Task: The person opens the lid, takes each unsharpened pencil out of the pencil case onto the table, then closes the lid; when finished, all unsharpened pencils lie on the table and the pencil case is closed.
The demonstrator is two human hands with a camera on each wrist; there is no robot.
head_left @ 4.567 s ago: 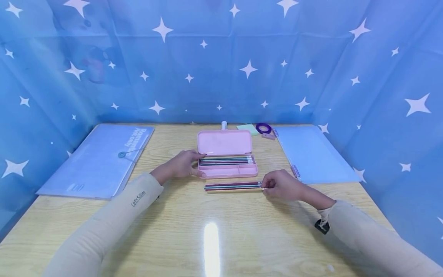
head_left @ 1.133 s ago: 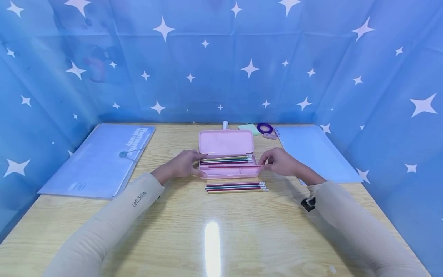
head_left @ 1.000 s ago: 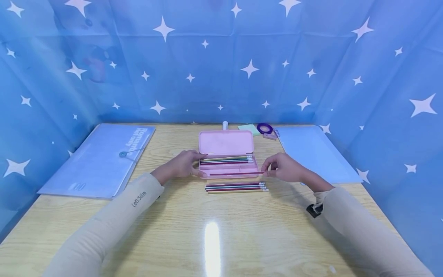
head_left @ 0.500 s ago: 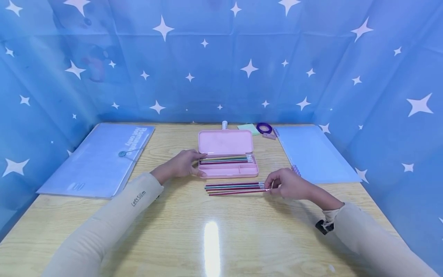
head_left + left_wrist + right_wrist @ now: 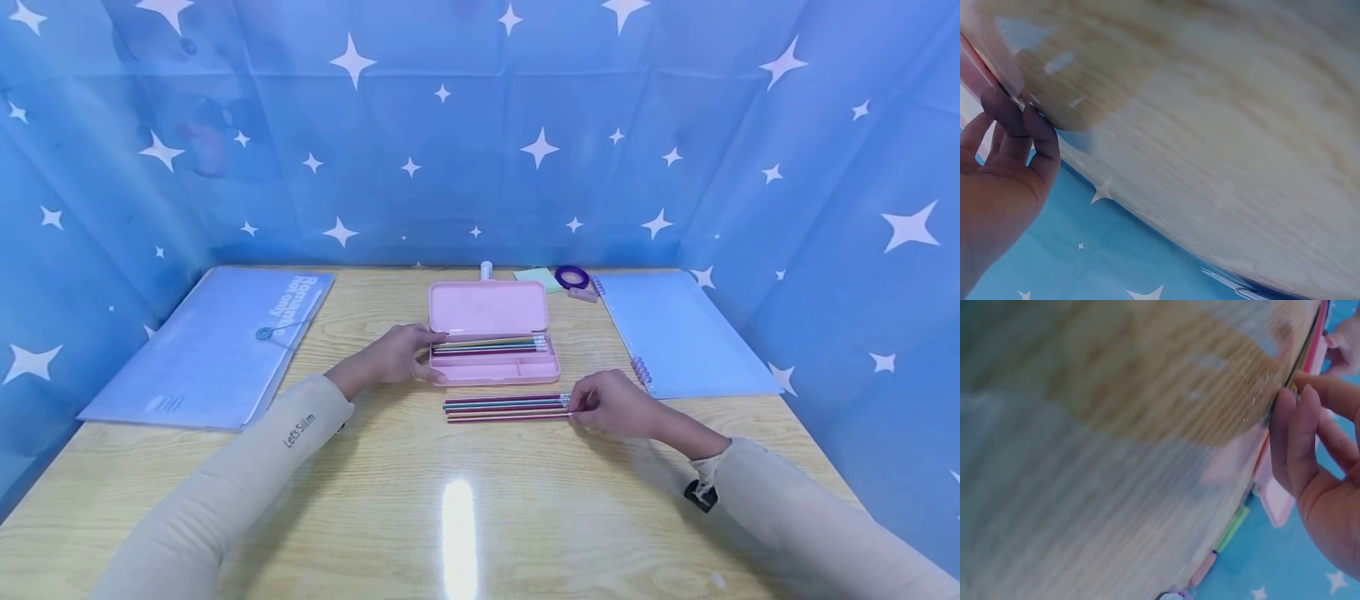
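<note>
An opened pink pencil case (image 5: 489, 307) stands mid-table, its lid raised toward the back. Several pencils (image 5: 491, 344) lie in its rear compartment, eraser ends to the right. My left hand (image 5: 393, 354) holds the case's left end, thumb at the front corner and fingers at the back. In front of the case several pencils (image 5: 502, 405) lie side by side on the table. My right hand (image 5: 615, 404) pinches a dark red pencil (image 5: 510, 419) at its right end, at the near side of that row. Its eraser end is hidden by the fingers.
A translucent folder (image 5: 202, 350) lies left, a spiral notebook (image 5: 682, 333) right. Behind the case are a white-capped tube (image 5: 486, 271), green sticky notes (image 5: 537, 278), a purple tape roll (image 5: 572, 277) and a small pink block (image 5: 582, 294). A starred blue curtain (image 5: 450, 125) surrounds the table.
My right hand has brought a dark red pencil from the case to the near side of the row on the table, then shifted it slightly left. The left hand stays on the case.
</note>
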